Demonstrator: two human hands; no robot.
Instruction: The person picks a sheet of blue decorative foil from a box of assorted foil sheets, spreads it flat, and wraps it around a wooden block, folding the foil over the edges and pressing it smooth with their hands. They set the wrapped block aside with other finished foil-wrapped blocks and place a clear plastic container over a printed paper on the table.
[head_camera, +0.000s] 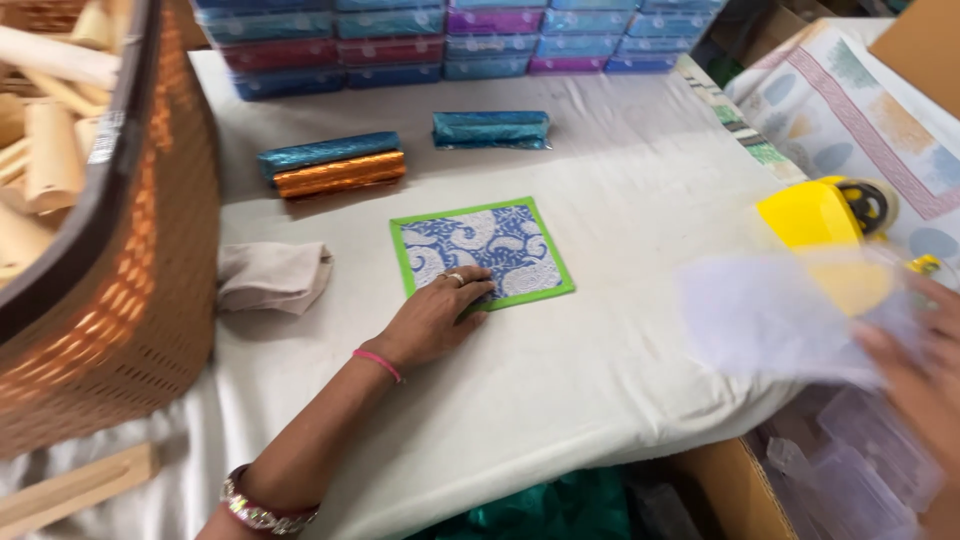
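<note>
The square patterned sheet (487, 250) has a bright green border and a blue and white paisley print. It lies flat on the white cloth-covered table (560, 380), near its middle. The left hand (432, 318) rests palm down on the sheet's near edge, fingers (470, 287) stretched flat and close together, pressing on the print and grasping nothing. The right hand (915, 370) is blurred at the right side; it holds a thin translucent sheet (780, 315), just in front of a yellow tape dispenser (825, 212).
</note>
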